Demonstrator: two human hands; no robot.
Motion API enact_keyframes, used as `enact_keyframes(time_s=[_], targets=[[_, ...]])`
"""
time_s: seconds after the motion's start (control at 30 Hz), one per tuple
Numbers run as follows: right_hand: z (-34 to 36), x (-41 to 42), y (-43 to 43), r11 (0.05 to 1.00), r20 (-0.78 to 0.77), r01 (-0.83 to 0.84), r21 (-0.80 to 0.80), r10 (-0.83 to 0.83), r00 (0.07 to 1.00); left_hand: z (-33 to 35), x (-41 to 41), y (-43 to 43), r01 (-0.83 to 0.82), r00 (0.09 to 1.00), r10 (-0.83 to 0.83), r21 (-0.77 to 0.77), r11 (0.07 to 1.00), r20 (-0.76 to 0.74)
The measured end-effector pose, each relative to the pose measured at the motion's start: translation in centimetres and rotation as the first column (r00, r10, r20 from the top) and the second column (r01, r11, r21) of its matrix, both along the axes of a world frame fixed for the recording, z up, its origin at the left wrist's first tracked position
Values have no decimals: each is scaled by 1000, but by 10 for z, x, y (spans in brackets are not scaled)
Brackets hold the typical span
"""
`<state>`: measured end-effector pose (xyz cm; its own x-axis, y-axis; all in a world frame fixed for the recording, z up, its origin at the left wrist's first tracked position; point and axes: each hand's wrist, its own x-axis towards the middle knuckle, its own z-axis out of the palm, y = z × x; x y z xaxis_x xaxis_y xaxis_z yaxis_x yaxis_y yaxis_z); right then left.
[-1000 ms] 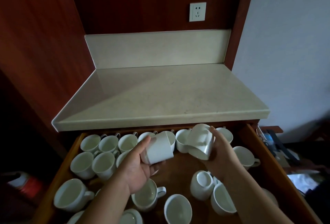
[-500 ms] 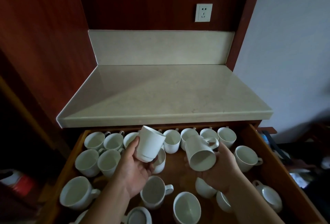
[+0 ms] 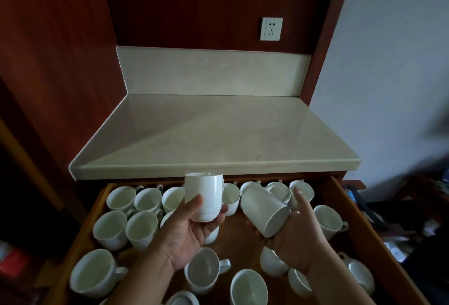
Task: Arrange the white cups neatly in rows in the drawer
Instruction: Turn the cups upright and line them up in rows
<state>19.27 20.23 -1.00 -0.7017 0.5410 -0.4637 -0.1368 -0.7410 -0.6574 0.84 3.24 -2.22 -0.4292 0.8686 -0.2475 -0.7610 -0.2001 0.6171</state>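
Inside drawer [image 3: 364,219]: loose white cups [image 3: 142,228]

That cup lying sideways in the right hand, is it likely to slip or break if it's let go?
Probably both. The tilted cup looks glazed and smooth, so likely slippery in the right hand, whose fingers seem open around it. It appears ceramic: stiff, and apt to chip against the cups crowded in the drawer beneath.
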Motion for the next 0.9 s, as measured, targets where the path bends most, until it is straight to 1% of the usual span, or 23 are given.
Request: enact_keyframes(time_s=[0.1,0.2,0.3,0.37,0.43,0.47,0.53,0.6,0.67,0.7,0.73,0.77,0.83,0.9], targets=[[4,0,-2,996,1,-43,72,43,999,1,4,7,-26,999,25,-29,999,-30],[1,6,4,982,4,-81,172,81,997,3,8,13,1,987,-12,-68,998,-161],[6,14,13,957,38,-90,275,82,996,6,10,18,23,964,-35,-47,999,-265],[9,18,21,935,146,-87,343,38,989,7,10,22,19,946,-31,-40,999,-322],[11,18,30,889,315,-100,447,-52,948,7,10,25,-22,939,-15,-102,994,-345],[11,19,36,856,407,-133,499,-96,908,6,11,28,-38,929,-17,-143,989,-369],[14,17,42,764,575,-278,582,-145,805,5,13,33,-46,880,-60,-209,977,-472],[21,14,44,647,667,-416,639,-196,719,2,15,37,-69,774,-138,-299,952,-618],[22,9,46,544,726,-535,646,-223,650,-2,18,42,-123,622,-262,-423,898,-738],[22,7,46,497,763,-603,624,-224,606,-5,20,45,-143,550,-330,-476,868,-767],[19,5,47,456,792,-658,600,-223,568,-8,22,48,-160,480,-392,-518,840,-785],[16,4,48,427,803,-684,591,-229,551,-10,24,52,-182,404,-449,-551,815,-797],[9,1,52,403,809,-703,586,-240,537,-13,29,60,-221,263,-544,-599,770,-797],[-2,-4,60,380,824,-732,566,-247,509,-15,34,69,-243,162,-620,-640,729,-768]])
